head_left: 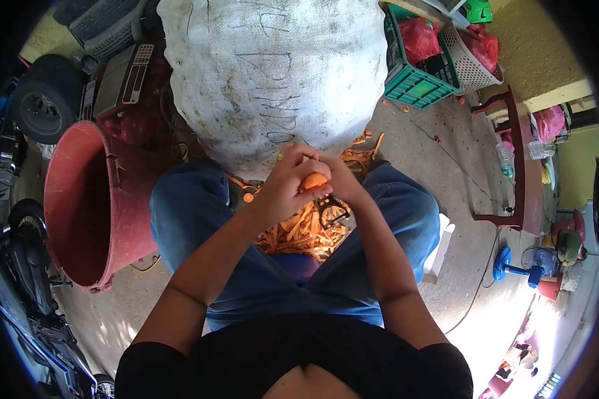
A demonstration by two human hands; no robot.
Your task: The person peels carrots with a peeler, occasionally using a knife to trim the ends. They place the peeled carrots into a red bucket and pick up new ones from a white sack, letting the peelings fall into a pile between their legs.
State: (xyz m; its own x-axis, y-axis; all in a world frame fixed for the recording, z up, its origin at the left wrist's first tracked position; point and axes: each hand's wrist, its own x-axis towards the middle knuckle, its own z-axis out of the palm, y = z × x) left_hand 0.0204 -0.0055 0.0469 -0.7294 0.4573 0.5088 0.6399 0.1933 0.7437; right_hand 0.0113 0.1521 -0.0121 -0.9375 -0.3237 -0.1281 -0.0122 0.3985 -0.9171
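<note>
My left hand point(286, 181) is closed around a peeled carrot point(314, 180), whose orange end shows between thumb and fingers. Pressed against it is my right hand point(339, 177), its fingers bent and partly hidden behind the left. A dark peeler point(332, 211) sticks out below the right hand; its handle is hidden, and it seems to be in that hand's grip. Under both hands, between the knees, lies a heap of orange carrot peelings point(302, 233). More peelings point(362, 156) lie by the base of a large white woven sack point(279, 73) in front.
A red tub point(136, 199) lies tipped at the left, near a scale point(123, 80) and a wheel point(40, 103). Green crate point(419, 86) and white basket point(469, 63) stand front right. Further right are a wooden bench point(518, 166) and a blue fan point(535, 266).
</note>
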